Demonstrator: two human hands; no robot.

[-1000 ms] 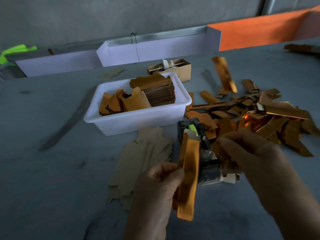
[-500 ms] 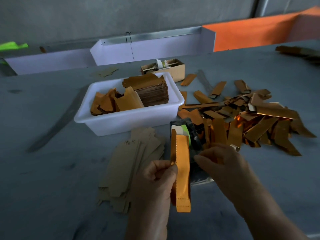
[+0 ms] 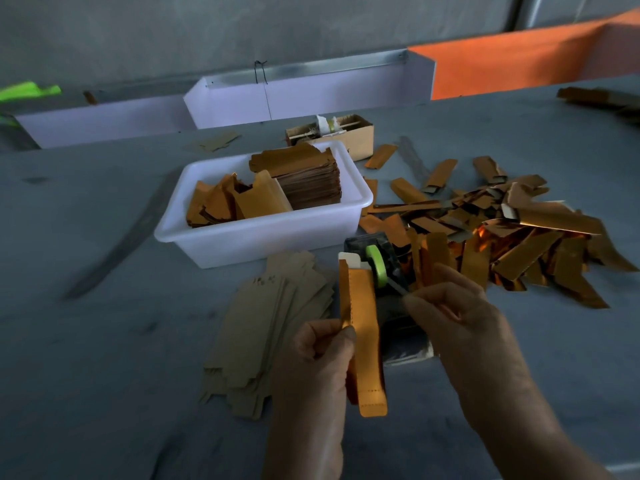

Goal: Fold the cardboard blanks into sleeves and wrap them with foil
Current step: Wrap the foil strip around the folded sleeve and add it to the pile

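My left hand [image 3: 323, 355] grips an upright orange foil-covered sleeve [image 3: 362, 337] by its left edge. A dark tape dispenser [image 3: 381, 265] with a green roll stands just behind the sleeve. My right hand [image 3: 450, 313] pinches a strip of tape at the dispenser, right of the sleeve. A fan of plain brown cardboard blanks [image 3: 270, 327] lies on the table to the left. A heap of wrapped gold sleeves [image 3: 502, 233] covers the table to the right.
A white tub [image 3: 263, 237] behind the blanks holds stacked blanks and foil pieces. A small cardboard box [image 3: 346, 133] stands behind it. White trays [image 3: 311, 95] and an orange panel [image 3: 519, 64] line the table's far edge.
A thrown sleeve that was in the air has landed by the heap. My right hand came back to the dispenser and now pinches tape. The sleeve in my left hand stays upright.
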